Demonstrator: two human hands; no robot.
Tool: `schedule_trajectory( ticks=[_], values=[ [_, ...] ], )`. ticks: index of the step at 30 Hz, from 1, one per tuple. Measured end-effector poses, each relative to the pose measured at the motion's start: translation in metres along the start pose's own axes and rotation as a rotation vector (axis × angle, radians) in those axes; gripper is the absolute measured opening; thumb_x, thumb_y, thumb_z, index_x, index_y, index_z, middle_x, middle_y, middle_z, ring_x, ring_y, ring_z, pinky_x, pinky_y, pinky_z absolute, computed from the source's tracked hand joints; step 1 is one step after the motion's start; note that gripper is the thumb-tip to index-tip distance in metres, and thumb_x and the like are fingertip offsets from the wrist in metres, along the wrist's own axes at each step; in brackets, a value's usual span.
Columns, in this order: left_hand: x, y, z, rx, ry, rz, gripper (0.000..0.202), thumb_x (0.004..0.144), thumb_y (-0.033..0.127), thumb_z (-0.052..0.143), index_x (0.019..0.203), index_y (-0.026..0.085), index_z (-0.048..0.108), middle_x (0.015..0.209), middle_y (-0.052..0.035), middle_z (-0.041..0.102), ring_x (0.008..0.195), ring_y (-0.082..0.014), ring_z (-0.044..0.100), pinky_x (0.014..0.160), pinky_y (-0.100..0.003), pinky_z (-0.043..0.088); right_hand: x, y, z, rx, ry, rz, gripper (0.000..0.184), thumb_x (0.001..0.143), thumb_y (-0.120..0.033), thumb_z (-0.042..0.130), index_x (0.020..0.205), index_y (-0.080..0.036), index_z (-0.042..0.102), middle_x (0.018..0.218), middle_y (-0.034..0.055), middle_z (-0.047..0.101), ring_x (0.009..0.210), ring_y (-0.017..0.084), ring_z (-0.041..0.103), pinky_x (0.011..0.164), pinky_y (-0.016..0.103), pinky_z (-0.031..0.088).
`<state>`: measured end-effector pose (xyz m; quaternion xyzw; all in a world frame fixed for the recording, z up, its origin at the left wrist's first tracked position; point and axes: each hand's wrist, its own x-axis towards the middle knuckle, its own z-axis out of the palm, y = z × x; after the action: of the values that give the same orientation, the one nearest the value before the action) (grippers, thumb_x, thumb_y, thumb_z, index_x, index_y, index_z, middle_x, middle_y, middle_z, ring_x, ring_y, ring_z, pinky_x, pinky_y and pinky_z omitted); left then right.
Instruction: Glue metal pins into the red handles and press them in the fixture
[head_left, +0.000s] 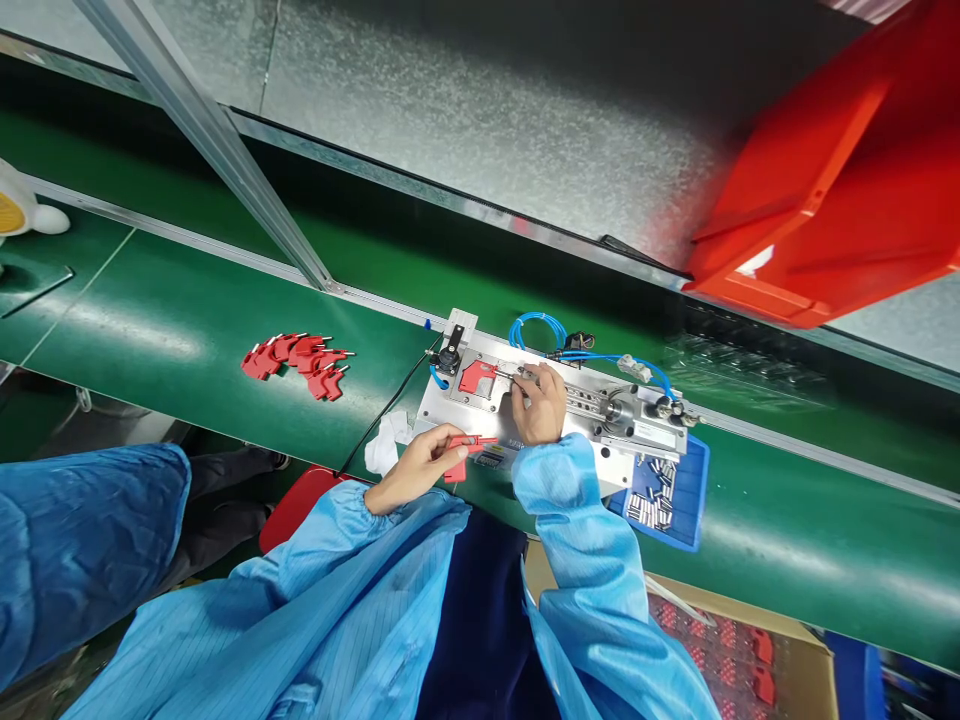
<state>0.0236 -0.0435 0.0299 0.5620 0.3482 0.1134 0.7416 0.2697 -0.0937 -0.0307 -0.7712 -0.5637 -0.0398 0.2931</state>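
Note:
My left hand (418, 464) pinches a red gun-shaped plastic part (455, 471) in front of the metal fixture (441, 408). A thin pin sticks out of that part to the right. Another red gun-shaped part (475, 376) lies in the fixture's nest, with a metal rod leading from it to the right. At that rod, my right hand (543, 405) rests over the fixture with thumb and fingers curled together. Whatever is between those fingertips is too small to make out. Below the fixture's right end, a blue tray (691, 500) holds several small metal cylinders.
A pile of red parts (300, 358) lies on the green bench (180, 320) at left. White tissue (386, 445), blue air tubing (536, 322) and a black cable surround the fixture. A red bin (840, 190) stands beyond. At left is another person's blue sleeve (82, 550).

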Motion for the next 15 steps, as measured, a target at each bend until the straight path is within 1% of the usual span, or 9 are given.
schedule_trajectory(
  ticks=[8, 15],
  values=[
    [-0.0009, -0.0012, 0.0016, -0.014, -0.002, 0.018, 0.041, 0.090, 0.059, 0.069, 0.097, 0.018, 0.068, 0.080, -0.0006, 0.061, 0.073, -0.0149, 0.051, 0.066, -0.026, 0.040, -0.0009, -0.0005, -0.0006, 0.010, -0.024, 0.009, 0.027, 0.096, -0.022, 0.055, 0.108, -0.025, 0.079, 0.125, 0.0103, 0.071, 0.128, 0.033, 0.057, 0.108, 0.056, 0.050],
    [-0.0012, -0.0029, 0.0014, -0.024, 0.002, 0.020, 0.040, 0.091, 0.057, 0.070, 0.097, 0.018, 0.069, 0.082, -0.0012, 0.063, 0.073, -0.0151, 0.052, 0.065, -0.026, 0.040, -0.0010, -0.0019, -0.0004, -0.019, 0.007, -0.015, 0.027, 0.097, -0.022, 0.053, 0.106, -0.024, 0.079, 0.123, 0.0107, 0.072, 0.124, 0.032, 0.059, 0.105, 0.054, 0.052]
  ],
)
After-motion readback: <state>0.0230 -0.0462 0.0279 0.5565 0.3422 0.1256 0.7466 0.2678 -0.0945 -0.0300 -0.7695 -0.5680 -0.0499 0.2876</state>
